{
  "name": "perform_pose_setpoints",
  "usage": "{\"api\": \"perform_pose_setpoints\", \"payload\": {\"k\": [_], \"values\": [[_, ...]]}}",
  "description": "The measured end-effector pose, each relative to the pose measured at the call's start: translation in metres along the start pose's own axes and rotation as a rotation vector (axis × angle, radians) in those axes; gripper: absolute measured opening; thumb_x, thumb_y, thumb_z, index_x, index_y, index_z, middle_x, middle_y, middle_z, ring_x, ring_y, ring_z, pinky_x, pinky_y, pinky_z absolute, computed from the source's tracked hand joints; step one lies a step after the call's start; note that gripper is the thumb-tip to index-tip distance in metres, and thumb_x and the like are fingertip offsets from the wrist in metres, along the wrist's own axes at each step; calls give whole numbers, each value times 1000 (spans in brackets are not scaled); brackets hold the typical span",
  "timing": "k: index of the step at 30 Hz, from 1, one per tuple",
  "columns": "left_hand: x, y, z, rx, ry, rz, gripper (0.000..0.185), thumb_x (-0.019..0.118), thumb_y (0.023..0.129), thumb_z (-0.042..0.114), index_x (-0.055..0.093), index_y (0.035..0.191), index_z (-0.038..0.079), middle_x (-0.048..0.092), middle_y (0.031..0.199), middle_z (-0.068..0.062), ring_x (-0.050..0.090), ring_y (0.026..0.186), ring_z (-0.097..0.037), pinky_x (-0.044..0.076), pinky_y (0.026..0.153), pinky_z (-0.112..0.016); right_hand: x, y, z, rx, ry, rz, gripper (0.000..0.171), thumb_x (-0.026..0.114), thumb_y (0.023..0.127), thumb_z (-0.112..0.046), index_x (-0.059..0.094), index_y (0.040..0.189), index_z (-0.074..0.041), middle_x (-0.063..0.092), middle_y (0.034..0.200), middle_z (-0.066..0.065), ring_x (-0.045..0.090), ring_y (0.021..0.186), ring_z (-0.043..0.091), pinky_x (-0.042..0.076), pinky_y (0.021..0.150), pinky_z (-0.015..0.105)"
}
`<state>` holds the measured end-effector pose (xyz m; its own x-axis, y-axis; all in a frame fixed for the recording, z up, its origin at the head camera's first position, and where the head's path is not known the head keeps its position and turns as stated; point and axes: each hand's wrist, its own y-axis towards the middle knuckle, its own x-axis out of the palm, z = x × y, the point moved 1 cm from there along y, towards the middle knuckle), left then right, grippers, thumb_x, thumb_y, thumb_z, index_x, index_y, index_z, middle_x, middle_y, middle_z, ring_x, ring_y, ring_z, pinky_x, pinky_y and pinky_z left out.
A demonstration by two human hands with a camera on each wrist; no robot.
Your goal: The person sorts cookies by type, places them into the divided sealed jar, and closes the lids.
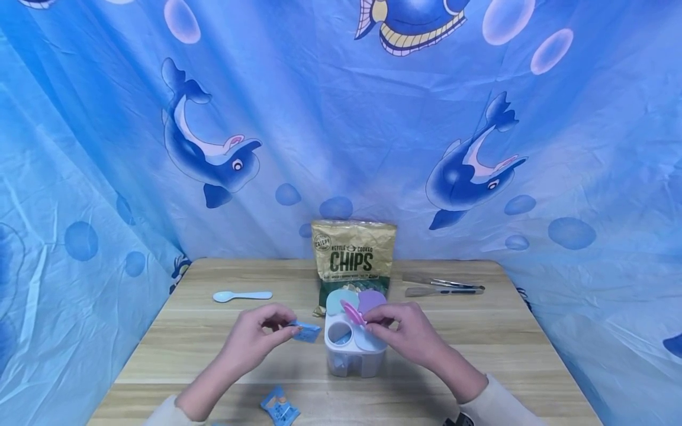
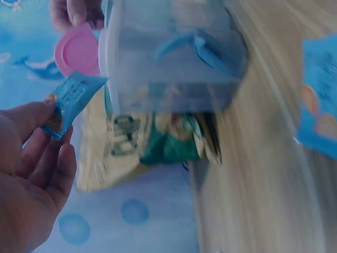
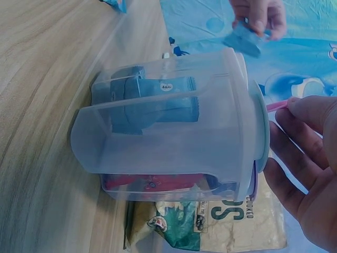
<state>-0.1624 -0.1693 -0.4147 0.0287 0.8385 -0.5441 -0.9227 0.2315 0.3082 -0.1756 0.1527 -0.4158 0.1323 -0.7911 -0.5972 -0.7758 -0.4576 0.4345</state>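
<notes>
A small blue snack packet (image 1: 306, 332) is pinched between the thumb and fingers of my left hand (image 1: 261, 334), just left of a clear storage box (image 1: 341, 362) with a white top. My right hand (image 1: 407, 331) holds up the pink lid (image 1: 351, 312) by its edge, and the round opening (image 1: 340, 333) beneath it is uncovered. Green, purple and pale blue lids cover the other compartments. Through the clear wall, blue packets (image 3: 163, 100) lie inside, and something red (image 3: 152, 182) shows in another compartment.
Behind the box stands a chips bag (image 1: 354, 254). A pale blue spoon (image 1: 242, 296) lies at the left, metal tongs (image 1: 444, 289) at the right. Another blue packet (image 1: 279, 406) rests near the front edge. A printed curtain (image 1: 341, 118) hangs around the table.
</notes>
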Motion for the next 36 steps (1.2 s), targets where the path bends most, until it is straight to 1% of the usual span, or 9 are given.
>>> {"api": "perform_pose_setpoints", "payload": {"k": [4,9,13,17,20,27,31,34,36], "values": [[13,9,11,12,-49,-22,14,83,87,22,75,97,25,75,89,14,68,80,-7,60,73,-27,0,0,0,7,1,-3,15,78,90,-10,80,103,-15,79,92,-5,69,77,3,60,69,23],[27,17,20,28,-78,-14,14,83,87,20,75,97,23,75,88,13,69,80,-7,60,72,-28,1,0,0,-2,1,-3,15,79,89,-9,80,103,-15,78,92,-5,69,77,2,60,69,25],[37,21,23,45,-81,-16,14,84,86,16,74,93,22,73,85,13,68,77,-7,60,70,-30,1,0,0,3,-4,0,14,80,89,-13,80,102,-15,78,91,-4,68,77,1,61,69,27],[44,23,22,36,-59,-50,13,83,86,15,74,93,21,72,84,14,65,74,-7,59,66,-29,1,0,-2,5,-10,4,13,80,89,-14,80,102,-16,78,91,-4,68,77,0,61,70,27],[47,24,22,32,-55,-76,13,83,86,14,74,93,21,72,84,14,65,73,-7,58,64,-27,1,1,-2,-1,-9,1,14,80,89,-13,80,102,-15,78,91,-6,68,77,0,61,70,27],[53,27,20,107,-48,-106,12,82,87,15,76,97,16,74,86,11,65,74,-4,58,64,-26,1,1,-2,3,-5,-2,15,80,89,-12,80,103,-16,78,91,-8,68,78,1,61,70,27],[56,28,19,104,-27,-117,11,82,87,12,76,97,14,74,86,11,64,75,-3,57,65,-26,1,1,-2,4,-7,-3,15,80,89,-12,80,103,-16,78,92,-8,68,78,1,61,71,27],[58,28,20,104,6,-130,11,81,87,10,77,96,15,73,86,11,63,75,-3,57,66,-24,1,1,-2,9,-5,-6,15,80,88,-12,80,103,-17,78,92,-8,68,78,1,61,71,28],[59,29,21,116,33,-138,12,80,87,8,77,96,16,73,87,10,63,76,-3,56,66,-23,1,1,-2,14,-2,-10,15,80,88,-12,80,103,-17,78,92,-9,68,78,1,61,71,28]]}}
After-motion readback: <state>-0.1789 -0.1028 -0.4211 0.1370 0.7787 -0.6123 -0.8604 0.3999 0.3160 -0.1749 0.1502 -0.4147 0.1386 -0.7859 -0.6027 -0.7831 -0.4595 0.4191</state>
